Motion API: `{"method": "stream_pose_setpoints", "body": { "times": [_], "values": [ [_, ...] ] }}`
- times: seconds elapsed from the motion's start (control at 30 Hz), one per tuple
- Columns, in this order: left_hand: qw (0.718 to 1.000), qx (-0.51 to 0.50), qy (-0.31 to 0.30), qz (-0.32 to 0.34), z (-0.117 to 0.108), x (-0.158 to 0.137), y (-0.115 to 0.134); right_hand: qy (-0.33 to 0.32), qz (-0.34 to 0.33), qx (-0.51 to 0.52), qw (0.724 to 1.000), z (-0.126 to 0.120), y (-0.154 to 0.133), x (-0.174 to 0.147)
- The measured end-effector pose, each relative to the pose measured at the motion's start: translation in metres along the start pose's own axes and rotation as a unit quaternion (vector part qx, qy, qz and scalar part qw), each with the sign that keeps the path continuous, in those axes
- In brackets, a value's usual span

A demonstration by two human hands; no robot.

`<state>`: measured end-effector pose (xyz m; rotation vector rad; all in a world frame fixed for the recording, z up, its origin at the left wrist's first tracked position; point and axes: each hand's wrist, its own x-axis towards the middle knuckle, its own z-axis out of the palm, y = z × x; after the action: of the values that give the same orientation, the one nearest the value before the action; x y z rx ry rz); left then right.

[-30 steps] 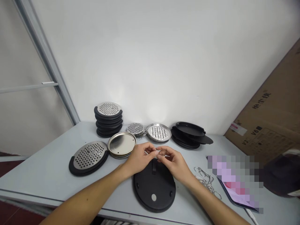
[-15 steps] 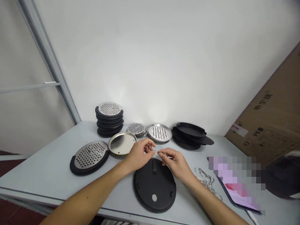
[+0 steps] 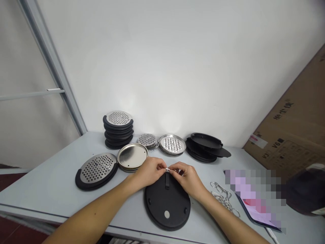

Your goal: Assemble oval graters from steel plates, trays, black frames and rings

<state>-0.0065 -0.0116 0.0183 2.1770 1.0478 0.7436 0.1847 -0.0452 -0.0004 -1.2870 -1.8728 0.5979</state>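
Note:
A round black plate (image 3: 175,200) lies on the table in front of me, with a narrow raised strip (image 3: 167,182) near its far edge and a pale round spot (image 3: 167,214) near its close edge. Just over the far edge, a thin bent metal wire (image 3: 167,169) runs between my fingertips. My left hand (image 3: 150,172) pinches the wire's left end, and my right hand (image 3: 188,177) pinches the right. Fingers hide most of the wire, and I cannot tell whether it touches the strip. Several similar bent wires (image 3: 223,198) lie right of my right forearm.
On the left lie a perforated disc in a black rim (image 3: 98,171) and shiny shallow lids (image 3: 133,156). Along the wall stand a stack of black-rimmed graters (image 3: 118,130), small graters (image 3: 147,140), metal grater discs (image 3: 172,144) and black plates (image 3: 204,145). A phone (image 3: 261,217) and cardboard box (image 3: 286,135) are right.
Both hands have come down and closer together, bringing the wire to the far end of the raised strip. The black plate stays in place.

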Motion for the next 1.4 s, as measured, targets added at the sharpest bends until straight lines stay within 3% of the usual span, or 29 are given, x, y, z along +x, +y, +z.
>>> {"method": "stream_pose_setpoints", "body": {
  "times": [0.73, 1.4],
  "values": [
    [0.991, 0.122, 0.051, 0.004, 0.013, -0.009, 0.008, 0.018, -0.105, -0.147, 0.983, 0.013, 0.009, -0.015],
    [0.961, 0.275, 0.026, 0.02, 0.025, -0.017, 0.009, 0.027, -0.105, -0.174, 0.979, 0.017, 0.008, -0.012]
  ]
}}
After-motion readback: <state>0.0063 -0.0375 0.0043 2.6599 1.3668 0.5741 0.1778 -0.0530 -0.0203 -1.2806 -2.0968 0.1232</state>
